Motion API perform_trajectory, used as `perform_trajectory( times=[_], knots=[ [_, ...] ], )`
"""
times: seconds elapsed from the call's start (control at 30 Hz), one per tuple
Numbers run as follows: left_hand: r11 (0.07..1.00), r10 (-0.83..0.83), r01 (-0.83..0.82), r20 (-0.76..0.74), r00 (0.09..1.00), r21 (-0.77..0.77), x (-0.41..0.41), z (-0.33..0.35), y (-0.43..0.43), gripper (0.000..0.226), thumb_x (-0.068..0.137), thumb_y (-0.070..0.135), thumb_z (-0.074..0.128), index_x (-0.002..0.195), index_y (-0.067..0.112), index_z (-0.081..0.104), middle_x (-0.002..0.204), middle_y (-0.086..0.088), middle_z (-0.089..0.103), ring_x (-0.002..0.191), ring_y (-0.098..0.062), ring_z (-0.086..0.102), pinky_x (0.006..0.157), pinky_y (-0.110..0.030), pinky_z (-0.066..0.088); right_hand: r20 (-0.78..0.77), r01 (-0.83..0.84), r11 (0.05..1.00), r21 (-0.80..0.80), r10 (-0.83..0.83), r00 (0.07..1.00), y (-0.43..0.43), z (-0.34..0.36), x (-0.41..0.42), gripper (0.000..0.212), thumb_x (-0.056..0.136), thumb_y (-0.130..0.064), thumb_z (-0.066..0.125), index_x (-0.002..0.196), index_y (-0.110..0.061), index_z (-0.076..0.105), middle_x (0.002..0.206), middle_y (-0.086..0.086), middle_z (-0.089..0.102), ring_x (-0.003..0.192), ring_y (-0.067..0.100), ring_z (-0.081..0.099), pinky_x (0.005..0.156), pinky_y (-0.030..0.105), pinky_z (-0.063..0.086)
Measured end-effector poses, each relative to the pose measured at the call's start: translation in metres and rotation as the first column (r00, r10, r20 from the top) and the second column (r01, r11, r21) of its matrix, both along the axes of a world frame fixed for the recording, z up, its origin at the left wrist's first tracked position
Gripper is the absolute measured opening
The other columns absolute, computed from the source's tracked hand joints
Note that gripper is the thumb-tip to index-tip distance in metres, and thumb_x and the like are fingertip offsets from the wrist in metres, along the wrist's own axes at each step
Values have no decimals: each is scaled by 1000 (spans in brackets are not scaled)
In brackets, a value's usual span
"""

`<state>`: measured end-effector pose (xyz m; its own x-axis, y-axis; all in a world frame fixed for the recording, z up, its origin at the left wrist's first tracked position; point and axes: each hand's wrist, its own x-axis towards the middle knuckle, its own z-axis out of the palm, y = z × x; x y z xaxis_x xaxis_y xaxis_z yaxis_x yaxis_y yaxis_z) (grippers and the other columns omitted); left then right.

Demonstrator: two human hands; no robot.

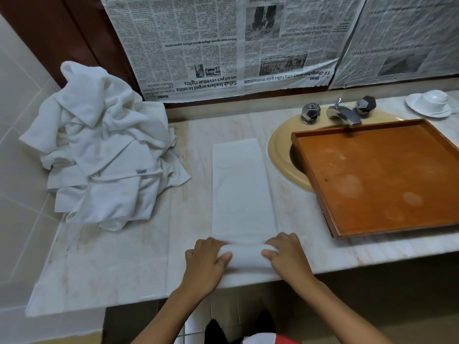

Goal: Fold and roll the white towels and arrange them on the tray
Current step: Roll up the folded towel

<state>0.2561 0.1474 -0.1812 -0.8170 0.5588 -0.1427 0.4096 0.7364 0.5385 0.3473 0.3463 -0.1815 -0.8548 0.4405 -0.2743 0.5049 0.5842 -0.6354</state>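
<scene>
tray (377, 175): wooden, lying across the sink (278, 155), right of the towel (239, 184).
towel: folded strip flat on the table (119, 264), near end rolled.
left hand (206, 259): fingers clamped on the roll's left end.
right hand (288, 256): fingers clamped on its right end.

Quick tally from my remote seat, head cam only. Hands: 2, i.e. left hand (206, 259) & right hand (285, 254). Flat strip towels: 1 white towel (239, 189). Heaps: 1 towel heap (104, 150) — can't tell how many pcs are in it, too tangled. Trays: 1 tray (372, 175). Sinks: 1 sink (278, 155), w/ 1 tap spout (344, 115) and 2 knobs, light knob (310, 112) + dark knob (365, 103). Crockery: 1 cup (434, 98), 1 saucer (417, 108). Newspaper on the wall — I make out 2 sheets, big sheet (223, 45) & side sheet (402, 40). Desks: 1 desk (111, 256).
</scene>
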Motion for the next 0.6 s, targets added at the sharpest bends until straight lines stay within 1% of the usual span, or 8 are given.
perform_trajectory(
  times=[0.07, 0.13, 0.2, 0.27, 0.33, 0.47, 0.53, 0.6],
  knots=[
    [993, 29, -39, -98, 995, -108, 0, 3, 9, 34, 99, 42, 42, 131, 33, 52, 131, 13, 43, 126, -12, 33, 95, -32, 25, -25, 8, 990, 141, -4, 1000, -3, 4, -4, 22, 93, -29, 63, 114, -21, 68, 107, -7, 45, 101, 10, 35, 88, 25, 38],
    [989, 67, -89, -176, 982, -119, 4, 12, 16, 31, 95, 33, 53, 126, 33, 58, 129, 10, 46, 123, -15, 39, 92, -34, 27, -71, 15, 958, 286, 5, 997, -11, 12, -7, 20, 89, -24, 69, 108, -25, 65, 108, -6, 47, 98, 11, 36, 83, 26, 41],
    [995, 4, -30, -255, 967, -98, 11, 15, 22, 36, 73, 16, 75, 107, 27, 69, 112, 4, 59, 103, -19, 55, 79, -32, 33, -130, -27, 920, 390, 84, 988, -21, 12, -8, 35, 66, -11, 84, 93, -23, 65, 97, -4, 57, 86, 14, 47, 68, 27, 43],
    [998, -60, 46, -353, 933, -49, 19, 8, 24, 48, 47, 2, 84, 89, 22, 72, 95, 3, 64, 84, -18, 59, 66, -27, 37, -183, -73, 868, 491, 185, 966, -28, 5, -2, 48, 43, -3, 88, 83, -20, 65, 84, -2, 60, 72, 18, 54, 58, 28, 39],
    [998, -59, 68, -370, 927, 11, 27, 6, 27, 49, 45, 0, 84, 89, 18, 73, 95, 1, 67, 88, -18, 56, 61, -27, 45, -219, -81, 829, 553, 238, 946, -32, -3, 6, 47, 44, -3, 85, 85, -17, 67, 85, 0, 61, 71, 21, 55, 58, 32, 42],
    [991, -127, 129, -348, 929, -17, 34, -5, 22, 56, 58, 17, 85, 111, 11, 68, 114, -8, 65, 102, -24, 62, 81, -37, 55, -206, -105, 793, 601, 280, 938, -30, -9, 17, 46, 60, -20, 74, 104, -17, 60, 101, 2, 60, 89, 23, 55, 73, 40, 47],
    [981, -194, 184, -329, 924, -62, 31, -11, 20, 71, 59, 23, 86, 123, 9, 59, 123, -12, 61, 111, -28, 57, 92, -40, 53, -134, -171, 783, 598, 308, 942, -28, -9, 17, 58, 59, -28, 78, 112, -18, 55, 109, 3, 60, 98, 24, 54, 79, 42, 48],
    [975, -220, 201, -324, 920, -90, 22, -14, 21, 75, 58, 20, 87, 126, 8, 57, 125, -15, 59, 112, -30, 56, 95, -42, 51, -95, -198, 800, 566, 301, 949, -23, -12, 10, 67, 56, -29, 85, 114, -20, 54, 112, 3, 61, 101, 24, 56, 80, 43, 50]
  ],
)
